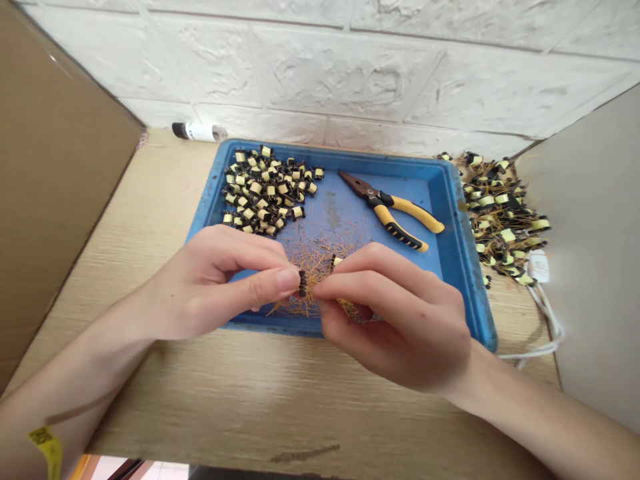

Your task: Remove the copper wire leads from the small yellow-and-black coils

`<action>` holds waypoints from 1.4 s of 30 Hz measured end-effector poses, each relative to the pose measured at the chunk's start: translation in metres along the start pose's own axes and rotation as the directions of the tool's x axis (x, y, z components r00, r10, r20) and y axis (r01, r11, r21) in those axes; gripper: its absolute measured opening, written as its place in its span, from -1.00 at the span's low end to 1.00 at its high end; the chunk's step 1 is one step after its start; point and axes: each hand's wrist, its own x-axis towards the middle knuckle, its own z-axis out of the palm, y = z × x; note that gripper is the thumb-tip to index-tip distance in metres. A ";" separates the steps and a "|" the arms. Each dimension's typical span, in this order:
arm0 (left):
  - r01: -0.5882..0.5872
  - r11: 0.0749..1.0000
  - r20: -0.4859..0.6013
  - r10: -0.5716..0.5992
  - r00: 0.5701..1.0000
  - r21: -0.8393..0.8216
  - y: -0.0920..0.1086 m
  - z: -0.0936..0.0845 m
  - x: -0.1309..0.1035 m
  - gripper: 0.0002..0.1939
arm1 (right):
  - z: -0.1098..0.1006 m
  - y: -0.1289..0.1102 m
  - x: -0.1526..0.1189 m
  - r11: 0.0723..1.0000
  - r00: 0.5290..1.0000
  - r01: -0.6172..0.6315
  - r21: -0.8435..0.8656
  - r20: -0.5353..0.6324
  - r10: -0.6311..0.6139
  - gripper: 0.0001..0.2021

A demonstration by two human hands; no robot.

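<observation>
My left hand (225, 283) pinches a small transformer coil (302, 283) between thumb and index finger, its black pin base turned to the right. Close beside it, my right hand (395, 307) has thumb and index finger pressed together at the coil's pin side; what is between them is too small to make out. Another yellow-and-black coil (337, 261) shows just behind the right fingers, and I cannot tell whether they touch it. Beneath both hands, cut copper-coloured wire bits (305, 257) litter the blue tray (453, 200).
Many trimmed coils (265, 187) are heaped in the tray's left half. Yellow-handled pliers (393, 210) lie at its right. Outside, untrimmed coils with long wires (500, 207) are piled near a white cable (550, 333). A small bottle (200, 131) lies by the wall.
</observation>
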 end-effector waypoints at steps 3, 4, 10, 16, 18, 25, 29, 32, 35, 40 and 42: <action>0.001 1.000 -0.002 -0.001 1.000 -0.004 0.001 -0.001 0.000 -0.65 | 0.000 -0.001 0.001 1.000 1.000 -0.002 0.007 -0.005 0.002 -0.83; 0.001 1.000 -0.001 -0.001 1.000 -0.004 0.001 -0.001 0.000 -0.66 | 0.000 -0.002 0.001 1.000 1.000 -0.008 0.013 -0.005 0.008 -0.84; -0.006 1.000 0.006 0.006 1.000 -0.016 0.001 0.000 0.001 -0.67 | 0.001 -0.002 0.001 1.000 1.000 -0.017 0.026 -0.011 0.018 -0.89; 0.018 0.999 0.010 -0.018 1.000 -0.031 0.002 0.001 0.001 -0.66 | 0.002 0.001 -0.001 1.000 1.000 0.003 0.019 0.009 -0.003 -0.88; 0.025 0.999 0.007 -0.025 1.000 -0.029 0.003 0.000 0.002 -0.66 | 0.002 0.002 -0.001 1.000 1.000 0.005 0.027 0.011 -0.005 -0.88; 0.033 0.998 -0.004 -0.033 0.999 -0.055 0.004 0.001 0.003 -0.65 | 0.001 0.001 0.000 1.000 1.000 0.004 0.021 0.012 -0.004 -0.87; 0.033 0.999 0.003 -0.033 0.999 -0.039 0.004 0.001 0.002 -0.65 | 0.000 0.000 0.000 1.000 1.000 0.008 0.026 0.012 -0.009 -0.87; 0.051 0.999 0.013 -0.051 0.999 -0.018 0.005 0.001 0.002 -0.65 | -0.001 0.000 0.000 1.000 1.000 0.006 0.023 0.014 -0.006 -0.86; 0.071 0.997 0.008 -0.071 0.997 -0.015 0.006 0.001 0.003 -0.64 | -0.001 0.000 0.000 1.000 1.000 0.006 0.015 0.012 -0.006 -0.86; 0.068 0.997 -0.003 -0.068 0.998 -0.040 0.006 0.002 0.002 -0.64 | 0.000 0.001 0.000 1.000 1.000 0.014 0.008 0.002 -0.014 -0.86; 0.060 0.997 -0.009 -0.060 0.998 -0.048 0.005 0.003 0.002 -0.65 | 0.000 0.001 0.000 1.000 1.000 0.012 0.008 0.002 -0.012 -0.87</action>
